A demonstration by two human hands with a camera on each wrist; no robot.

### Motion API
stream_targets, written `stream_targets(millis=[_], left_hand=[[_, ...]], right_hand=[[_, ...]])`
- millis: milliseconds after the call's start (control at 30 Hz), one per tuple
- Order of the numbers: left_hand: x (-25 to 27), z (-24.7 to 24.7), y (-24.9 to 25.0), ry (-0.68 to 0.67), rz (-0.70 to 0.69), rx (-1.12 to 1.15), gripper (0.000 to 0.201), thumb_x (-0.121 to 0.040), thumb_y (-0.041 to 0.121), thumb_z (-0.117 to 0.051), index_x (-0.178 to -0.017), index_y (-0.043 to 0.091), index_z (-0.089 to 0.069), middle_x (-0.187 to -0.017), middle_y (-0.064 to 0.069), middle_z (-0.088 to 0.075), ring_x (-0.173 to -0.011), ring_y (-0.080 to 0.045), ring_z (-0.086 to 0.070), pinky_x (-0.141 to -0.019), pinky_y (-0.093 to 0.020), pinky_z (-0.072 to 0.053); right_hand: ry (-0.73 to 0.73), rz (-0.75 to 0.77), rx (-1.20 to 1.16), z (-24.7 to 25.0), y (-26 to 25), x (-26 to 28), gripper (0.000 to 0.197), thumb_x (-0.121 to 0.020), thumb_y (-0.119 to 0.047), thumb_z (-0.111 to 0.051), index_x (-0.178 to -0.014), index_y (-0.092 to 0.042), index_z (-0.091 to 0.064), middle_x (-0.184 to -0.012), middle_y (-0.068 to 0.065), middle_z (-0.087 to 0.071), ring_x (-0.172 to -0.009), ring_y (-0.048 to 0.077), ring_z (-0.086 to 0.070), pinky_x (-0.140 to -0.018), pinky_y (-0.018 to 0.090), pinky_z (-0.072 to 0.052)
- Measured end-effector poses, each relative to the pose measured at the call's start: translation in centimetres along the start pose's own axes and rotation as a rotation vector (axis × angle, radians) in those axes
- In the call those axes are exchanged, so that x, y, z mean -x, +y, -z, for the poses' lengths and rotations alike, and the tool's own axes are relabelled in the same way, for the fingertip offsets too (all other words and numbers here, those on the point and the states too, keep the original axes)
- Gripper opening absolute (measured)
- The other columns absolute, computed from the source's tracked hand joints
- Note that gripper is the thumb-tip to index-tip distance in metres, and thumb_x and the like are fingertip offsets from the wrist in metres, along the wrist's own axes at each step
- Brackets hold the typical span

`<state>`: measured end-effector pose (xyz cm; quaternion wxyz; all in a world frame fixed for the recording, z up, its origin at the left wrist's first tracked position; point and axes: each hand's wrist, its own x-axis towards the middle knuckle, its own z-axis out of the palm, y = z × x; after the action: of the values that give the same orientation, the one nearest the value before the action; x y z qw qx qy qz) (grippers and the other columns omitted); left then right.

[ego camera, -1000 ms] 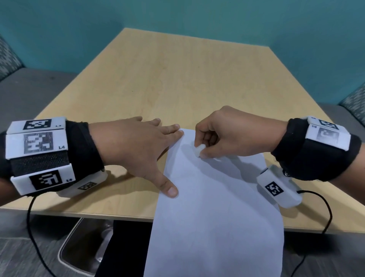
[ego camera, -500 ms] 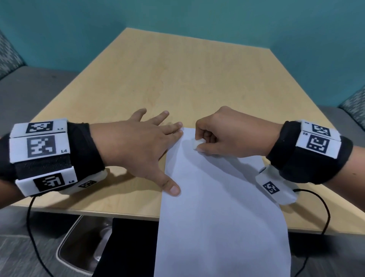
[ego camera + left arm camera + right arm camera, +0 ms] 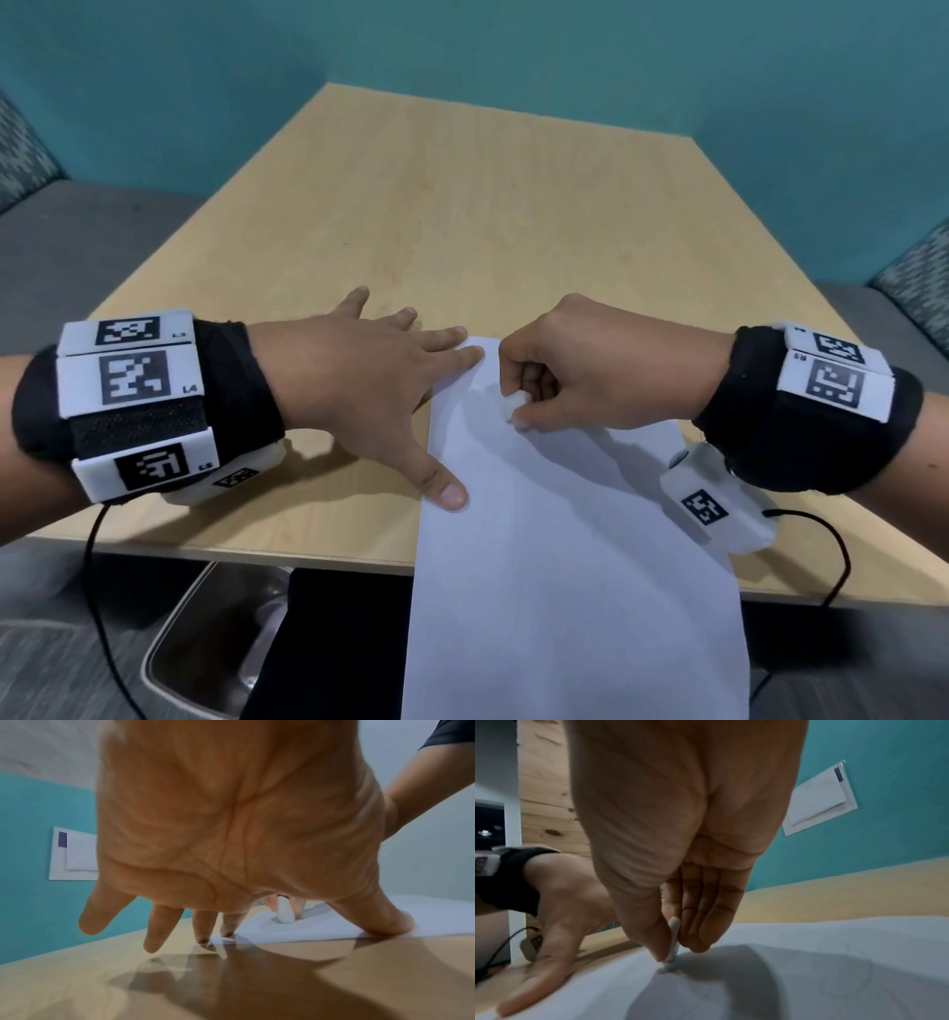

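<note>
A white sheet of paper (image 3: 554, 539) lies on the wooden table (image 3: 462, 216) and hangs over its near edge. My left hand (image 3: 369, 390) lies flat and spread, with thumb and fingertips pressing the sheet's left edge. My right hand (image 3: 580, 370) is curled and pinches a small white eraser (image 3: 511, 406) against the paper near its top. In the left wrist view the eraser (image 3: 285, 911) stands on the paper (image 3: 321, 925) beyond my fingers. In the right wrist view the eraser (image 3: 674, 939) sits between thumb and fingers, its tip on the paper (image 3: 808, 963).
The far half of the table is bare wood. Teal walls (image 3: 513, 56) close it in behind and on both sides. Grey seating (image 3: 77, 246) flanks the table. Black cables (image 3: 837, 560) hang from both wristbands over the near edge. A metal chair base (image 3: 205, 642) shows below.
The view has shifted slightly. My left fingers have spread wider along the paper's edge. The right hand with the eraser has stayed near the same spot, moving only a little on the paper.
</note>
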<state>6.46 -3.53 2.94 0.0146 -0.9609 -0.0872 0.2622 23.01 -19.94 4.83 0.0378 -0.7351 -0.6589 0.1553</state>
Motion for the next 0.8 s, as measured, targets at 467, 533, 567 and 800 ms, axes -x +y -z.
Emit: stream_targets(millis=[467,533,567,800], left_hand=[[0.22,0.24,0.28,-0.04,0.018,0.062,0.147,-0.047,0.112,-0.045,-0.162,0.047,0.02,-0.169,0.026,0.022,-0.164,-0.023,0.001,-0.127,-0.054,-0.022],[0.32,0.28,0.32,-0.043,0.023,0.076,0.147,-0.046,0.112,-0.046,-0.162,0.048,0.019,-0.168,0.029,0.023,-0.163,-0.022,0.002,-0.125,-0.051,-0.029],[0.32,0.31,0.37,-0.045,0.027,0.077,0.147,-0.047,0.112,-0.047,-0.162,0.048,0.019,-0.168,0.029,0.023,-0.163,-0.022,0.003,-0.124,-0.051,-0.03],[0.49,0.48,0.53,-0.061,0.034,0.07,0.145,-0.05,0.11,-0.049,-0.161,0.049,0.021,-0.167,0.03,0.024,-0.163,-0.021,0.004,-0.124,-0.051,-0.031]], right_hand=[[-0.008,-0.044,0.032,0.24,-0.11,-0.1,0.012,-0.091,-0.033,-0.073,-0.097,-0.023,-0.07,-0.073,-0.009,-0.073,-0.07,0.007,-0.067,-0.069,0.035,-0.059],[0.036,-0.059,0.066,0.14,0.06,-0.2,0.013,-0.092,-0.033,-0.071,-0.099,-0.022,-0.07,-0.073,-0.01,-0.071,-0.071,0.005,-0.065,-0.071,0.037,-0.059],[0.041,-0.062,0.058,0.1,0.08,-0.15,0.013,-0.091,-0.032,-0.072,-0.098,-0.022,-0.069,-0.072,-0.01,-0.071,-0.071,0.005,-0.065,-0.071,0.037,-0.059],[-0.039,-0.079,-0.066,0.51,0.18,-0.05,0.014,-0.089,-0.034,-0.079,-0.096,-0.025,-0.071,-0.073,-0.008,-0.077,-0.071,0.005,-0.07,-0.07,0.03,-0.059]])
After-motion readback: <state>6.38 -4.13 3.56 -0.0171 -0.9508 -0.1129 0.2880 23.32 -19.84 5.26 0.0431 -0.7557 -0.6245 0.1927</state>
